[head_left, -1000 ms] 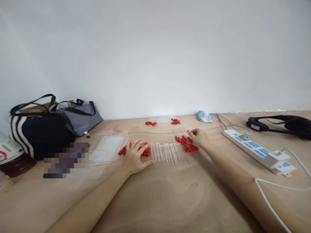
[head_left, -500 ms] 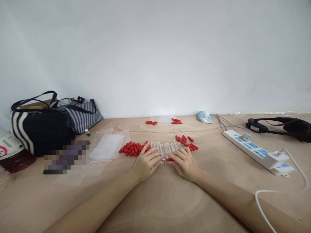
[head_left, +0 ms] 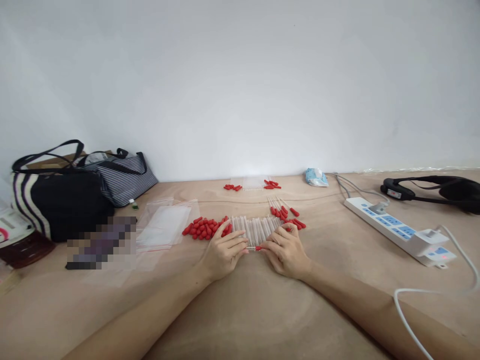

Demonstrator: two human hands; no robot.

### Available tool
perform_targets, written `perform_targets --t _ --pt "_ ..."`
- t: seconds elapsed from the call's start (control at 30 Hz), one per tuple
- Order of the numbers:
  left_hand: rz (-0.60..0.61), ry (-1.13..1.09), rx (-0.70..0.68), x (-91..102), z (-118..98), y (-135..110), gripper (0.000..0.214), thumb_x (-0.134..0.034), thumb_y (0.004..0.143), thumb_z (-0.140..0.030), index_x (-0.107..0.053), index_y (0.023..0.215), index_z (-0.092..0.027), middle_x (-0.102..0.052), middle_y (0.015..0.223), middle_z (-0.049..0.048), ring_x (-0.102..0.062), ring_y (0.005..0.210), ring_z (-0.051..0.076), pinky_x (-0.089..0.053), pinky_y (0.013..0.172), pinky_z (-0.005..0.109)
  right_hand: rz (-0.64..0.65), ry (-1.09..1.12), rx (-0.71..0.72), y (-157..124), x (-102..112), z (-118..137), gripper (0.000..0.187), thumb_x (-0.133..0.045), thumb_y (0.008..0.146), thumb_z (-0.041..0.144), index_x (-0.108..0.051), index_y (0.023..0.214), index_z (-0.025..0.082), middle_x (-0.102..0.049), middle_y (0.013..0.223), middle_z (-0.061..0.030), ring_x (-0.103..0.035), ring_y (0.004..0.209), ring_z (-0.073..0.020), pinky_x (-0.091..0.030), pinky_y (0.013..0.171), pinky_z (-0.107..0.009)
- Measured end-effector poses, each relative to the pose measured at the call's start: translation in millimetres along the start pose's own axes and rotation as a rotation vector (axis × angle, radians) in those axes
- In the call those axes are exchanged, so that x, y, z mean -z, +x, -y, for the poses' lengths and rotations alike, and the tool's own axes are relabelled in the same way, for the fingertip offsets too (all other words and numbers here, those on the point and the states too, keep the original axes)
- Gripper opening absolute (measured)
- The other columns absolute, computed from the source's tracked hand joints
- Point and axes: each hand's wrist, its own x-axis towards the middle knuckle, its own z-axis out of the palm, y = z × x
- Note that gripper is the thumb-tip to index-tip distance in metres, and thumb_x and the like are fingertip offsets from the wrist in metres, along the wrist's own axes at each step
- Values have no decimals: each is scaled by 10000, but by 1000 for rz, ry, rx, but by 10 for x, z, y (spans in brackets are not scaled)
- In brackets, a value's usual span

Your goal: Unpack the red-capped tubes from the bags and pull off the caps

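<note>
My left hand [head_left: 223, 253] pinches a short clear glass dropper tube [head_left: 251, 248] between thumb and fingers. Its right end meets a red rubber bulb [head_left: 258, 248], which the fingertips of my right hand [head_left: 288, 252] hold. How deep the tube sits in the bulb is too small to tell. Just beyond my hands lies a row of clear glass tubes [head_left: 257, 230] side by side. A heap of loose red bulbs [head_left: 202, 229] is left of them, partly behind my left fingers. Droppers with red bulbs on them [head_left: 287, 212] lie beyond my right hand.
Clear plastic bags [head_left: 165, 225] lie at left, near a striped bag [head_left: 125, 180] and a black bag [head_left: 67, 205]. By the wall are more tubes [head_left: 253, 183] and red bulbs. On the right are a power strip [head_left: 390, 225], its cable and a black headset [head_left: 431, 192].
The bulb between my hands shows less of its red length, and more of the glass tube shows. My right fingers have bent slightly. Both hands stay in nearly the same place.
</note>
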Motion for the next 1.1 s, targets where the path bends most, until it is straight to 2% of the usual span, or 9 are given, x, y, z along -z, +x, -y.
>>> perform_targets --t 0.1,0.2,0.27,0.43,0.57,0.67,0.8,0.93,1.1 --pt "-31 30 42 37 84 -57 128 -499 814 -170 -620 782 -192 -688 821 6 -617 876 168 -345 953 439 -21 -16 -62 -34 43 -58 122 -484 789 200 -599 748 186 -562 660 -4 -455 682 -139 -275 797 -383" --pt "-45 50 167 48 133 -107 153 -468 834 -196 -621 846 -190 -642 832 33 -601 780 141 -472 757 313 -66 10 -171 -49 58 -163 142 -464 816 208 -603 840 198 -577 767 -28 -492 734 -151 -320 786 -370" --pt "-30 46 249 25 130 -109 210 -422 851 -197 -603 957 -183 -574 844 48 -563 699 112 -483 650 244 -104 94 -235 -44 36 -264 189 -428 836 218 -592 929 208 -562 839 -53 -512 775 -160 -377 743 -342" --pt "-63 95 325 -74 127 11 349 -350 839 -120 -499 1154 -130 -474 852 63 -525 733 121 -474 686 247 -162 250 -515 -60 24 -583 268 -380 839 269 -583 986 174 -537 871 -81 -543 790 -174 -454 683 -314" --pt "-92 94 335 -161 170 168 310 -384 814 -103 -553 1066 -167 -506 746 20 -526 666 117 -457 623 225 -77 278 -828 -87 160 -731 279 -452 778 350 -585 916 147 -585 770 -55 -529 598 -136 -429 538 -254" --pt "-115 84 353 -250 171 269 237 -426 770 -75 -596 917 -150 -531 676 9 -532 632 128 -450 603 234 -32 223 -966 -84 247 -765 273 -546 689 413 -593 779 160 -600 672 -26 -485 525 -119 -369 473 -226" --pt "-46 61 359 -352 134 338 194 -457 712 -38 -597 788 -150 -560 683 14 -543 630 135 -456 617 250 12 214 -1055 -96 233 -836 321 -579 637 469 -600 729 162 -611 630 -24 -477 495 -118 -336 456 -221" --pt "4 43 359 -406 113 341 167 -465 700 -41 -591 690 -152 -561 702 24 -550 617 129 -462 594 245 39 223 -1044 -111 137 -911 340 -569 645 486 -622 736 163 -631 646 -34 -513 518 -128 -335 469 -218" --pt "10 -42 363 -429 98 304 112 -513 714 -142 -615 759 -138 -567 802 58 -569 665 141 -495 638 278 118 199 -1033 -101 96 -959 367 -474 722 506 -654 719 185 -629 585 -17 -540 528 -135 -328 476 -214"
